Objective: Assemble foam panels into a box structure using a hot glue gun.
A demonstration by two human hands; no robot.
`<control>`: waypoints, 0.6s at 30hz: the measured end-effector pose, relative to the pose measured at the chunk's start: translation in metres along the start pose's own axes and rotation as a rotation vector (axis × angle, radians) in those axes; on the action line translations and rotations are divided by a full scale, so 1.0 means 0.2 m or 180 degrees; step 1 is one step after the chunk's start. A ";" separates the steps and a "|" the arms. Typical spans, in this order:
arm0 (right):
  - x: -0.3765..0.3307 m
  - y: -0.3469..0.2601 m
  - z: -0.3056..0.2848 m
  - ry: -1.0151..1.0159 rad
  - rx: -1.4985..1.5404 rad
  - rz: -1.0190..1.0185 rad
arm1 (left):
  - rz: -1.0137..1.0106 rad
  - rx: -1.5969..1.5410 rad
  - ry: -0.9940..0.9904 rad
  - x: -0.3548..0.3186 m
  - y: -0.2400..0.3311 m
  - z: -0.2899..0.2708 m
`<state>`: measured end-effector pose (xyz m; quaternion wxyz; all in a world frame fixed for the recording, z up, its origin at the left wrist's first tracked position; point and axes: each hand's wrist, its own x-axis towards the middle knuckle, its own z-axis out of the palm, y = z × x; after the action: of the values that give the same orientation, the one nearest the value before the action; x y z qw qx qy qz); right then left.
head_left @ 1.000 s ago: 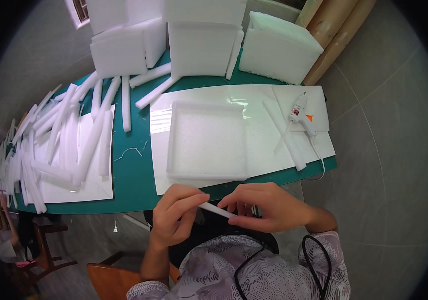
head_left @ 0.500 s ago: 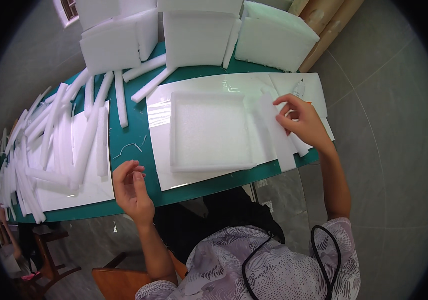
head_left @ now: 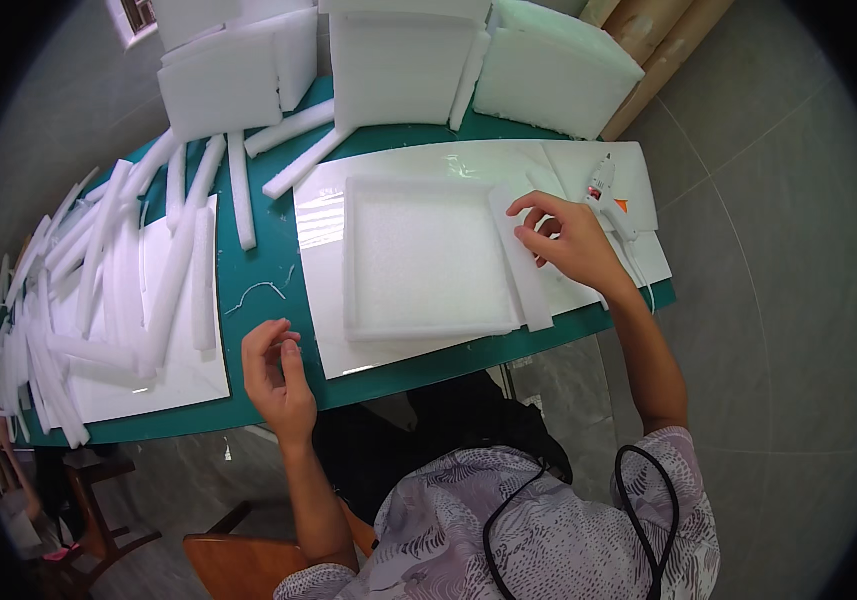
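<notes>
A green table [head_left: 274, 235] carries two white boards [head_left: 325, 300], foam strips [head_left: 242, 190] and foam blocks [head_left: 554, 75].

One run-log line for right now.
left hand: empty, near table | right hand: at foam strip, grip unclear | strip: along right side of foam tray | glue gun: lying right of tray

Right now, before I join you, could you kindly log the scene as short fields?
Left hand: empty, loosely curled near the table's front edge
Right hand: fingers at a white foam strip; grip unclear
Strip position: along the right side of a shallow foam tray; contact unclear
Glue gun: lying right of the tray
Table: green
Loose foam strips: heaped at left
</notes>
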<state>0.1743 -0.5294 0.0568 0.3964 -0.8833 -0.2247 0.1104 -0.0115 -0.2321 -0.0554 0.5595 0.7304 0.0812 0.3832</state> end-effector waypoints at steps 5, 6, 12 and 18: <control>0.02 0.02 0.01 -0.0004 -0.0085 -0.0092 | -0.0016 0.0018 -0.0023 0.00 0.00 0.00; 0.02 0.02 0.01 0.0013 -0.0116 -0.0173 | 0.0002 0.0020 -0.0020 -0.01 -0.01 0.00; 0.02 0.04 0.03 0.0012 -0.0026 -0.0156 | -0.0030 0.0085 -0.0064 0.00 0.00 0.01; 0.02 0.04 0.04 0.0009 -0.0007 -0.0139 | 0.0014 0.0107 -0.0106 -0.01 0.00 0.00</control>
<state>0.1763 -0.5266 0.0457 0.3981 -0.8787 -0.2435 0.1002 -0.0117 -0.2333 -0.0562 0.5476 0.7462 0.0767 0.3708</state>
